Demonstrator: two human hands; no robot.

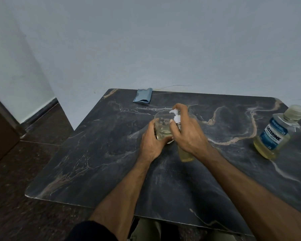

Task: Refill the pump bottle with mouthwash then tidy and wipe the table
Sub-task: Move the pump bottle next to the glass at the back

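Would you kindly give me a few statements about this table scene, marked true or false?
1. The right hand grips the pump bottle. True.
2. The left hand rests flat on the table. False: it holds a clear glass.
3. The Listerine bottle has its cap on. True.
4. The blue cloth lies beside the Listerine bottle. False: it lies at the table's far edge, well apart.

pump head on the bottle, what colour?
White. The pump head tops the pump bottle gripped by the right hand; head view.
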